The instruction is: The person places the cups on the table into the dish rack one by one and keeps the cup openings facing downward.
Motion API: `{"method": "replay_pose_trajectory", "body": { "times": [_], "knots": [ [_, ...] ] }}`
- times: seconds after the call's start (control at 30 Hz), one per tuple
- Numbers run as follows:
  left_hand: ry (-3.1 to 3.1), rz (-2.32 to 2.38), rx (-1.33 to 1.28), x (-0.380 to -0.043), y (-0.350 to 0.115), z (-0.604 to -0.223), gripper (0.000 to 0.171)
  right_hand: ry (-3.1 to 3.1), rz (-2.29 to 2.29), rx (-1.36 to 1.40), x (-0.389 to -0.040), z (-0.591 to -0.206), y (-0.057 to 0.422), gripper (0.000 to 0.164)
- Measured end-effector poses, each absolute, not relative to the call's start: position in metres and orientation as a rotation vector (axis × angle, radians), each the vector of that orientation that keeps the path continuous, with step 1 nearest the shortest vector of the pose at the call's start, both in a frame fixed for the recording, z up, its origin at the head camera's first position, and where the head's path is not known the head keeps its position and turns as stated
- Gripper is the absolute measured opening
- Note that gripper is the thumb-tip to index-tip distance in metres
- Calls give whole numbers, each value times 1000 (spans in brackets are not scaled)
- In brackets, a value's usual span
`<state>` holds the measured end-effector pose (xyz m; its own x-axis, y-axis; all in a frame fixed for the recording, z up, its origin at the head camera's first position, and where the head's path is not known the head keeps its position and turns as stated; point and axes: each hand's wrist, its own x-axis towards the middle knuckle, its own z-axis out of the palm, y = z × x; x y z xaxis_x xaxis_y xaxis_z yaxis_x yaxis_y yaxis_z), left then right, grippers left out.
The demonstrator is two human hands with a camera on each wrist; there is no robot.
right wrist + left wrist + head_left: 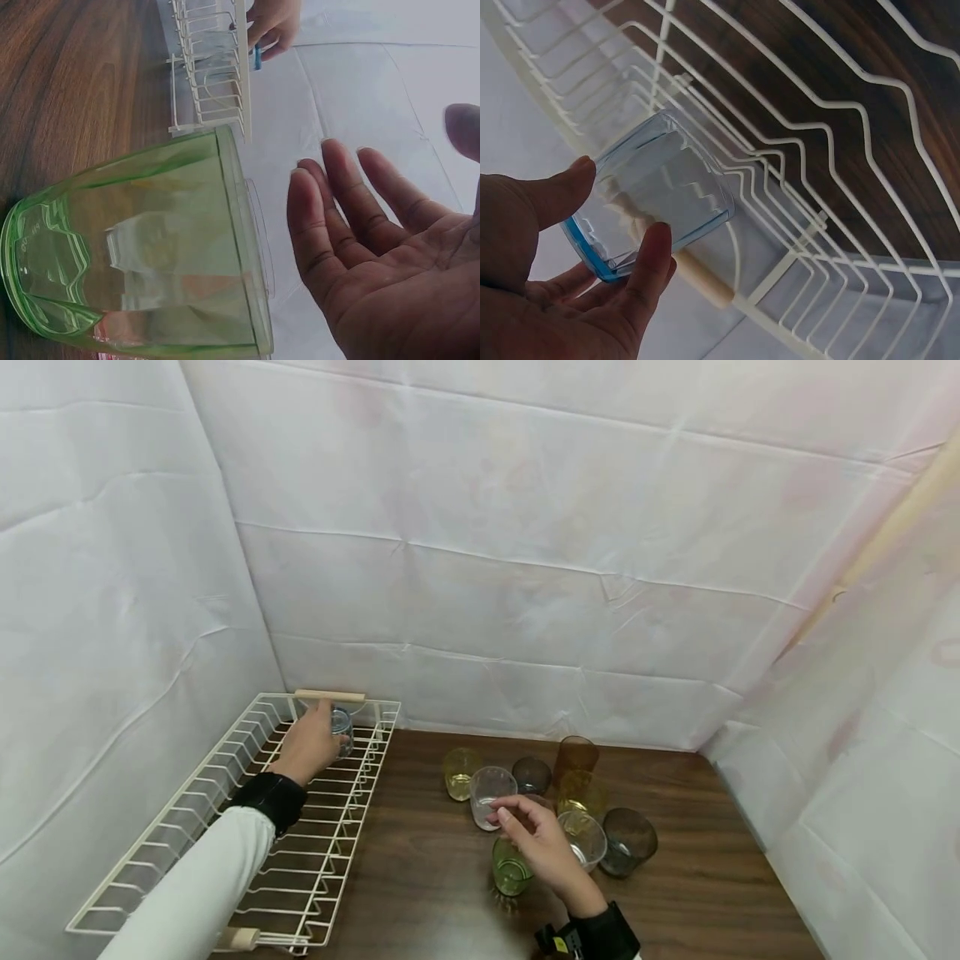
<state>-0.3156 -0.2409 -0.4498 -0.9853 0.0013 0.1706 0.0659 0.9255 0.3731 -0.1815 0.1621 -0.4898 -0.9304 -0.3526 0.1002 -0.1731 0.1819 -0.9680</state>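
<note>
Blue-tinted glass [682, 172]: gripped by the left hand, over the far end of the rack; whether it touched the wires could not be told.
White wire rack [243, 75]: below the left hand and forearm, with a wooden handle [330, 696] just beyond that hand.
Green glass [512, 866]: upright on the brown table [420, 860], nearest the right hand and just under it; other glasses showed through its wall.
Clear glass [492, 797]: beyond the right hand's fingertips, toward the left hand, with a yellow glass [461, 774] behind it.
Farther glasses: beyond the right hand stood a small dark one [531, 775], a tall brown one [576, 758] and an amber one [582, 792].
Glasses to the right hand's right: another clear one [582, 839], then a grey one [628, 842].
Writing: faint marks on the green glass's base, too unclear to read.
Left hand [309, 743]: arm stretched forward, thumb and fingers curled around the blue-tinted glass.
Right hand [543, 843]: fingers loosely bent and spread, gripping nothing.
</note>
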Motion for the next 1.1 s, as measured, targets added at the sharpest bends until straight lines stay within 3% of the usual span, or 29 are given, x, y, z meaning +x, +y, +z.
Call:
{"method": "replay_pose_trajectory", "body": {
  "times": [0.27,0.7,1.1],
  "knots": [
    [-2941,-615,2,-329,-234,-469,64,2274,-1938,-507,-179,-490,164,40],
    [-2908,-724,61,-335,-221,-472,73,2310,-1970,-482,-178,-490,165,34],
    [-2853,-711,52,-340,-218,-478,74,2280,-2003,-457,-178,-487,166,41]
  ]
}}
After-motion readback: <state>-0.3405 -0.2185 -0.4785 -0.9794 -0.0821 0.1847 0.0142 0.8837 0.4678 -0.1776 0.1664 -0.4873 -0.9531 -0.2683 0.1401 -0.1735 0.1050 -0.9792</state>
